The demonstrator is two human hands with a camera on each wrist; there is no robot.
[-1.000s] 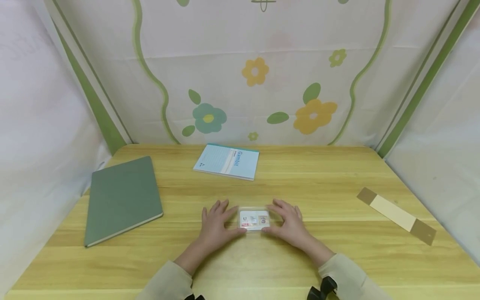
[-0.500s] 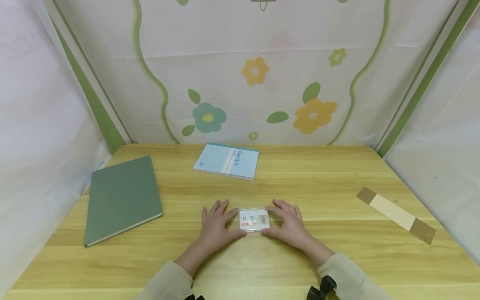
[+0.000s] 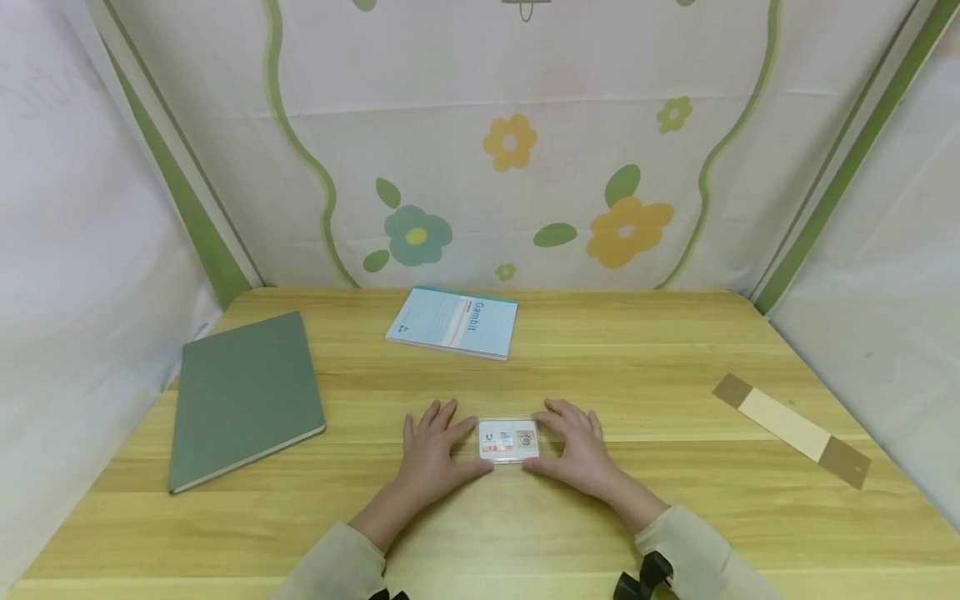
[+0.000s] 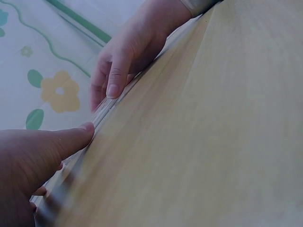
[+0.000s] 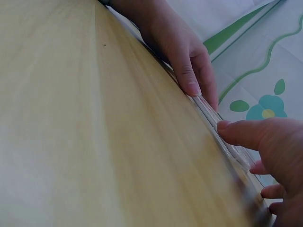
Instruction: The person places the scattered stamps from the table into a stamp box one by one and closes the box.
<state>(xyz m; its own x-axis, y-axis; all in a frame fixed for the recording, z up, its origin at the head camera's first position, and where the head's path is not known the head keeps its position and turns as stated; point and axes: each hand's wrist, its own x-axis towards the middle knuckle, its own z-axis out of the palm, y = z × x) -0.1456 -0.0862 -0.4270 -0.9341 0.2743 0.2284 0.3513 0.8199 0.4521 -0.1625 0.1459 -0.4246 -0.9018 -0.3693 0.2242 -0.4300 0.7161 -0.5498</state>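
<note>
A small clear plastic card case (image 3: 508,440) lies on the table, with a white printed card inside that has a red patch and a brownish picture. My left hand (image 3: 433,448) holds its left end, thumb at the near edge and forefinger at the far corner. At the right end, my right hand (image 3: 579,450) pinches it the same way. The left wrist view shows the case edge-on, low against the wood, with my left thumb (image 4: 78,139) on its near edge. From the right wrist view the case (image 5: 207,109) appears as a thin transparent slab between both hands.
A blue notepad (image 3: 453,323) marked "Gambit" lies at the back. A dark green hardcover book (image 3: 247,400) is on the left of the wooden table (image 3: 510,533). On the right lies a brown and cream strip (image 3: 791,429). Flower-printed white cloth (image 3: 517,192) encloses the back and sides.
One second ago the clear far edge of the case appeared slightly higher; it has since come down, and the case looks flatter. Both hands have stayed nearly still.
</note>
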